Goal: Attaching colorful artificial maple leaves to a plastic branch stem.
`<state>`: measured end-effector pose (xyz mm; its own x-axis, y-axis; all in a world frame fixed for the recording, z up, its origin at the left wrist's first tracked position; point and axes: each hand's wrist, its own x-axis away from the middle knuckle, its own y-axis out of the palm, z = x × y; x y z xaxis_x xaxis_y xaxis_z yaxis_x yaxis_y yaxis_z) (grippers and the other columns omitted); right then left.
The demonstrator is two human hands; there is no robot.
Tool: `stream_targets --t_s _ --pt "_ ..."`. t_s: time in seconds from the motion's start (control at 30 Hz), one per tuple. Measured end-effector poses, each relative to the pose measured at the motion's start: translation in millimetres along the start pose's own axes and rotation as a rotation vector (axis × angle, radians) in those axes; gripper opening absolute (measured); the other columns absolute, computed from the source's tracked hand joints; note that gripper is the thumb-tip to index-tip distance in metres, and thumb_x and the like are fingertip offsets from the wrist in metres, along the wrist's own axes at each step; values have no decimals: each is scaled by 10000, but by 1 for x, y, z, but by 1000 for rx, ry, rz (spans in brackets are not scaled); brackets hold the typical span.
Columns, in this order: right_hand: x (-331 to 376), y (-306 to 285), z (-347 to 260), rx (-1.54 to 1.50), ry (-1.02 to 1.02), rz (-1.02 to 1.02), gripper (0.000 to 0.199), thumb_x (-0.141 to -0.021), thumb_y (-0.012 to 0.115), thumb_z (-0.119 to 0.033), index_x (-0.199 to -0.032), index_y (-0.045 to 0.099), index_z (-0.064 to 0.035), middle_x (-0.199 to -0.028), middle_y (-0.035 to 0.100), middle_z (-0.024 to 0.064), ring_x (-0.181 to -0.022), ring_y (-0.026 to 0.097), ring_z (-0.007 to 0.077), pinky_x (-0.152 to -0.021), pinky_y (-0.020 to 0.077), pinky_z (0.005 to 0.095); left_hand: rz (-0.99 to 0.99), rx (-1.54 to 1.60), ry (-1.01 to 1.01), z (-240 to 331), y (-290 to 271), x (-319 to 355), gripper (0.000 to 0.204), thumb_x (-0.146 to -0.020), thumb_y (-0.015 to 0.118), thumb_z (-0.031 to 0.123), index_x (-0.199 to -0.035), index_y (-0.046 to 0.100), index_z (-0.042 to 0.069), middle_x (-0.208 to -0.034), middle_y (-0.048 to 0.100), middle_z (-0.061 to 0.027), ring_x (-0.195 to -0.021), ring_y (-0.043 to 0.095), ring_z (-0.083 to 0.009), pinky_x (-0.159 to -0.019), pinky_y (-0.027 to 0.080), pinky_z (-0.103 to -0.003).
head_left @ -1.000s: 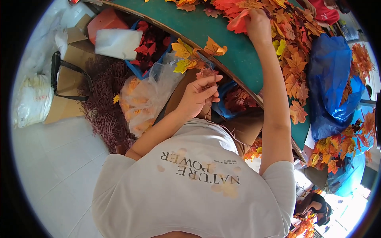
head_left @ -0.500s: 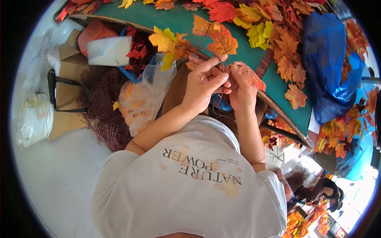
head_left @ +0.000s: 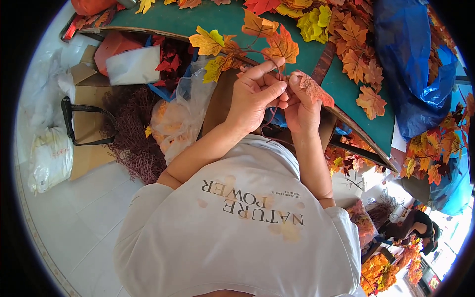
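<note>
Just past the table's near edge, both hands are close together at chest height. My left hand [head_left: 255,96] pinches the thin brown stem of an artificial maple leaf garland [head_left: 280,47], whose orange and yellow leaves fan out above and left of the fingers. My right hand [head_left: 303,111] is closed, with thumb and fingertips on a reddish-orange artificial maple leaf [head_left: 315,90]. Its stem end, near the left fingertips, is hidden by the fingers. A loose length of brown stem [head_left: 267,129] hangs below the hands.
The green table [head_left: 166,20] carries heaps of artificial leaves [head_left: 352,62]. A blue plastic bag [head_left: 408,74] sits at the right. Leftward are a tangle of brown stems [head_left: 132,133], a clear bag of orange leaves [head_left: 168,126] and a cardboard box [head_left: 91,148]. Another person [head_left: 418,227] is at lower right.
The view has shifted slightly, moving the table items up. Both hands keep nearly the same pinching pose, and the garland leaves have tilted a little.
</note>
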<state>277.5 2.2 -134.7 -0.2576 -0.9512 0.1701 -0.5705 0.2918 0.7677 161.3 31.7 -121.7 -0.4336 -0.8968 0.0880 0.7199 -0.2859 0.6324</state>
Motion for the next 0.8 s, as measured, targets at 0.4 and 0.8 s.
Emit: stream_targets --t_s 0.4,0.8 --pt "-1 -5 2 -37 14 -35 133 -839 634 -75 -934 573 -5 -876 642 110 -712 627 151 -584 516 239 -9 4 -19 -1 -1 -3 455 -842 563 -51 -1281 460 12 -802 566 -35 -656 571 -110 -553 496 -249" --pt "1 -5 6 -5 5 -31 142 -831 645 -83 -953 587 -38 -839 625 53 -685 603 126 -566 492 222 -16 31 -26 -3 -4 -4 448 -838 564 -56 -1272 475 12 -795 573 -32 -650 573 -113 -564 492 -249"
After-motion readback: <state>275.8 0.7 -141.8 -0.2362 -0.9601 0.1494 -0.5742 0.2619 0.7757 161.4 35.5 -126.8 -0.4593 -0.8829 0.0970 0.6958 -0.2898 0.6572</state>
